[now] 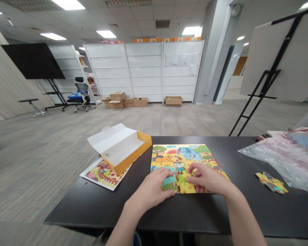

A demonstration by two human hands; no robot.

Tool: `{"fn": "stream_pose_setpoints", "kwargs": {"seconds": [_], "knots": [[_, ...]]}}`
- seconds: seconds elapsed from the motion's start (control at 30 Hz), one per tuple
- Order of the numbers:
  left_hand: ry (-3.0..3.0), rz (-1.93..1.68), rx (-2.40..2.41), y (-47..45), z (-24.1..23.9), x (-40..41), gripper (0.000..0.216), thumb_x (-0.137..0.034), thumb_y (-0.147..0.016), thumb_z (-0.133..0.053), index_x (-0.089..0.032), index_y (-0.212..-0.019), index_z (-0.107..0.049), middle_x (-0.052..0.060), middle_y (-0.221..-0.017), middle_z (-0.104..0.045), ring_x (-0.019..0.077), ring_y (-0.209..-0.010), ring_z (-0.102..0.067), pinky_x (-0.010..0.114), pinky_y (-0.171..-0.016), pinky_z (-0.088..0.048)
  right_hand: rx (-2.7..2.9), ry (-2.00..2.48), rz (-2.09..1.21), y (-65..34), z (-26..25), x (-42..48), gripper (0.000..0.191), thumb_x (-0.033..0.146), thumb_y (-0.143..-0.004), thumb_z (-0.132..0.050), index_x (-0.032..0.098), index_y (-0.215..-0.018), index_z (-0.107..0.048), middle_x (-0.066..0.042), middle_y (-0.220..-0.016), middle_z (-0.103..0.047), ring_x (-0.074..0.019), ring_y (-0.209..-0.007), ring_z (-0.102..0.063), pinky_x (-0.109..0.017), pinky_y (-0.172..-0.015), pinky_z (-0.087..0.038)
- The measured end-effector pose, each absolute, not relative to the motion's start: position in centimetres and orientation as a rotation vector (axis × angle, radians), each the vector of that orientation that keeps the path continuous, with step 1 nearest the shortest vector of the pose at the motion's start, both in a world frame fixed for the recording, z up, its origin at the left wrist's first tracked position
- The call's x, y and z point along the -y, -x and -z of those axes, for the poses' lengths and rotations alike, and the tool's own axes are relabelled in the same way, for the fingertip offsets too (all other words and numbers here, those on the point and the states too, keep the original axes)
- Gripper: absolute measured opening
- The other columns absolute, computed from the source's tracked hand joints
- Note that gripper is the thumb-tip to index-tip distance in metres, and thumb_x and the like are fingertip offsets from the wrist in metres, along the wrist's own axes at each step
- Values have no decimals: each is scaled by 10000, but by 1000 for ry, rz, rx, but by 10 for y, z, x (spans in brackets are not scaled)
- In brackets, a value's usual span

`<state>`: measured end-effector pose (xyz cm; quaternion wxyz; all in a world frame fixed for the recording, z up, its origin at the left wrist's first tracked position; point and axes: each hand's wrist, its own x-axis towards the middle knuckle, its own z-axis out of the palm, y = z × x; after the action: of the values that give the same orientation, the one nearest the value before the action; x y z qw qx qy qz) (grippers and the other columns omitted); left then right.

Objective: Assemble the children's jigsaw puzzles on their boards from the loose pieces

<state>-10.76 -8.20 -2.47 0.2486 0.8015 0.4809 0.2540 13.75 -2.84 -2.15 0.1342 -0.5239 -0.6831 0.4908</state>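
A colourful jigsaw puzzle with animals and a figure in a hat lies flat on the black table. My left hand rests over its lower left part, thumb and fingers apart around a blue and green area. At the lower middle, my right hand has its fingers curled, with thumb and index finger at a yellow puzzle piece by the near edge. Its fingertips partly cover the puzzle's lower right. To the right, a few loose puzzle pieces lie together in a small heap.
An open yellow box with a white flap stands left of the puzzle, over a printed picture sheet. Clear plastic bags lie at the table's right. Beyond the table stand an easel, cardboard boxes and white shelving.
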Motion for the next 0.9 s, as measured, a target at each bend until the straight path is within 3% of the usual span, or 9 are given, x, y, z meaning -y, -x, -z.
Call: {"fn": "stream_pose_setpoints", "kwargs": {"seconds": [0.4,0.77,0.9], "knots": [[-2187,-676,-1319,106,24,81,433,-221,-742,-832,-227,-1124,-629,63,-1245,-669,264,-1171,-609,401,-1022,-476,2000,1459,-1422,-132,24,28,203,314,-838,-660,219,-905,-494,57,-542,-625,-123,-464,-615,-188,-437,-448],[-2238,-644,-1312,107,27,84,375,-246,-772,-806,-258,-1114,-651,48,-1278,-656,260,-1197,-593,388,-1036,-471,2024,1643,-1241,-127,25,27,178,280,-805,-696,220,-857,-537,34,-514,-648,-139,-434,-608,-204,-423,-423],[-2288,-604,-1331,103,26,83,341,-283,-794,-786,-263,-1114,-671,47,-1237,-665,262,-1169,-595,395,-1030,-470,2131,1675,-1034,-124,22,25,147,299,-771,-723,211,-805,-611,16,-535,-669,-145,-478,-612,-230,-510,-425]]}}
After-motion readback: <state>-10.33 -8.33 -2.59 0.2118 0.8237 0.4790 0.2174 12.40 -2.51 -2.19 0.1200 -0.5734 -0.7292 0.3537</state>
